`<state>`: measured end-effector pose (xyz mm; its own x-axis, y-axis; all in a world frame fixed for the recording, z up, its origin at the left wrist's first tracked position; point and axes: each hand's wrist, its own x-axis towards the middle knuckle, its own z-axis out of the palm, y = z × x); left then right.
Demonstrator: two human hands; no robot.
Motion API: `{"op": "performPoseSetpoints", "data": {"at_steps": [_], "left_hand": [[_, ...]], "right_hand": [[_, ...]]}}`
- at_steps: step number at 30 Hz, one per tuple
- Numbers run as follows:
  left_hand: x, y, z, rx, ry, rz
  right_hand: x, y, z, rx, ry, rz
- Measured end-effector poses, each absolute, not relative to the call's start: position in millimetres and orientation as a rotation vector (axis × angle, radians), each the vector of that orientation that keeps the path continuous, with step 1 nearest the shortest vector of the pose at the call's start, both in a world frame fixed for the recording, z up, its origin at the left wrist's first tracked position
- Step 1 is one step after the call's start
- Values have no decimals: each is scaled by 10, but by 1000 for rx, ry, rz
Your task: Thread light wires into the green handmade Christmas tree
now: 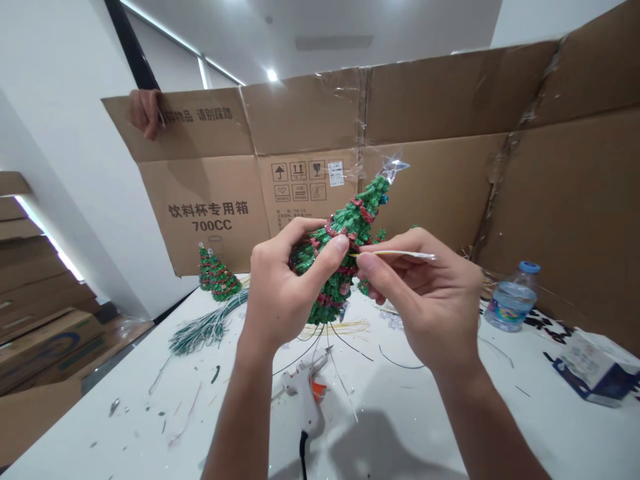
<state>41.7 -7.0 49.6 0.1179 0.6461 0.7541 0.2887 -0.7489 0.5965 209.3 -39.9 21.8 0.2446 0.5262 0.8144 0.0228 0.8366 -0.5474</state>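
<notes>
My left hand (295,280) is closed around a small green craft Christmas tree (327,303), which tilts to the right above the table. Red garland winds round the tree, and a clear star (395,165) tops it. Between the thumb and fingers of my right hand (425,293) is a thin white-and-yellow stick (407,254). Its yellow end points at the tree's branches beside my left thumb; whether it touches them I cannot tell. Below the tree a white glue gun (303,393) with an orange trigger lies on the table.
Smaller trees (220,280) stand at the back left by a bundle of green wires (200,330). A water bottle (513,297) and a blue-and-white box (595,367) are at the right. Another person's hand (145,113) holds the cardboard wall (425,193). Scraps litter the table (240,433).
</notes>
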Motion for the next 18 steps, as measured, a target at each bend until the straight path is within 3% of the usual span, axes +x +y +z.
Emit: {"op": "performPoseSetpoints", "data": {"at_steps": [7, 18], "left_hand": [[407, -57, 492, 2075, 924, 1681], [417, -59, 502, 2110, 920, 1689]], "right_hand": [[2093, -396, 218, -459, -1200, 239], [2131, -336, 208, -488, -1342, 382]]}}
